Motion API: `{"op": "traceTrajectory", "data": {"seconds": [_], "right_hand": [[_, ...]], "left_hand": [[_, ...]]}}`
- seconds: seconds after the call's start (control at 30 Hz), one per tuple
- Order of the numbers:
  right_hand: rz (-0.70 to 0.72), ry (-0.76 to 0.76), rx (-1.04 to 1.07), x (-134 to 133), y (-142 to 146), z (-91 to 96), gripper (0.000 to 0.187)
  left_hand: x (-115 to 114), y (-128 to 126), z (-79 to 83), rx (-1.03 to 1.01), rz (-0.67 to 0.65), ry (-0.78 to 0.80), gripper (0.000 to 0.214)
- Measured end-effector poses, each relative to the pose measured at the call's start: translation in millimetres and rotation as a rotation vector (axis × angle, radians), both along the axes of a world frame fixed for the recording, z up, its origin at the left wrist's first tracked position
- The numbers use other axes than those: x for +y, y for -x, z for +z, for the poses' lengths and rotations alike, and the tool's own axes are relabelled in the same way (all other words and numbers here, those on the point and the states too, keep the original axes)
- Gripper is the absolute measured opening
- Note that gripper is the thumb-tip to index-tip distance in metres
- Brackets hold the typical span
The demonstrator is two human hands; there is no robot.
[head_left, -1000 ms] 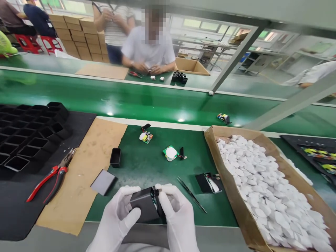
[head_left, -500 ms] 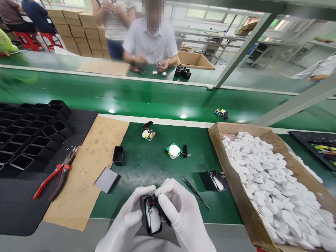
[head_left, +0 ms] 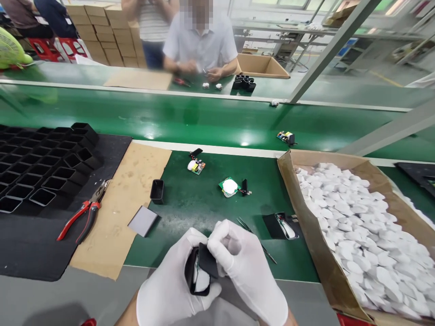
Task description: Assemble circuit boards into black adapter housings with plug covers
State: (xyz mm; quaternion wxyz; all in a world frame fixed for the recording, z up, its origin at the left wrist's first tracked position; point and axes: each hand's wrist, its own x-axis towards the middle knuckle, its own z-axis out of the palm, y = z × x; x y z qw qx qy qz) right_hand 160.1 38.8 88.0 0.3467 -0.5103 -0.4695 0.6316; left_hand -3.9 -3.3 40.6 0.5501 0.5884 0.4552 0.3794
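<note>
My gloved left hand is wrapped round a small black plastic housing, its open side facing up. Inside it a white pad and a bit of green circuit board show. A flat black cover is tilted over the upper part of the opening, its right edge pinched by my gloved right hand. Tweezers lie partly behind my right hand. To the right of them rests another black housing with a white pad and wires inside.
Circuit boards with white pads lie on the green bench. At left are red-handled pliers, a small black box, a grey-faced block and rows of black housings. A carton of white pads stands right. A co-worker sits opposite.
The black cover has swung from the housing's right side to over its opening. My left hand now wraps under the housing. The whole view has shifted slightly.
</note>
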Motion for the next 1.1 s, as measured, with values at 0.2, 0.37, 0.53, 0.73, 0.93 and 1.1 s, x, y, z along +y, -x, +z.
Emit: {"op": "traceTrajectory", "data": {"seconds": [0.2, 0.37, 0.53, 0.73, 0.93, 1.1], "right_hand": [[0.076, 0.015, -0.012, 10, -4, -1.8, 0.044], [-0.005, -0.051, -0.003, 10, -9, -16.8, 0.04], [-0.093, -0.053, 0.182, 15, -14, -29.2, 0.049], [-0.238, -0.112, 0.244, -3, -6, -42.4, 0.048], [-0.296, -0.134, 0.425, -33, 20, -68.5, 0.089], [-0.321, -0.2, 0.289, -26, 16, -67.7, 0.079]], "left_hand": [[5, 2, 2.9, 0.098, 0.005, -0.046, 0.028], [13, 5, 7.2, 0.242, 0.017, -0.084, 0.02], [12, 7, -2.0, 0.214, 0.071, -0.142, 0.034], [10, -6, -4.0, 0.056, 0.172, -0.109, 0.032], [7, -10, -14.2, 0.117, 0.256, -0.04, 0.038], [6, -7, -27.5, 0.065, 0.18, -0.061, 0.055]]}}
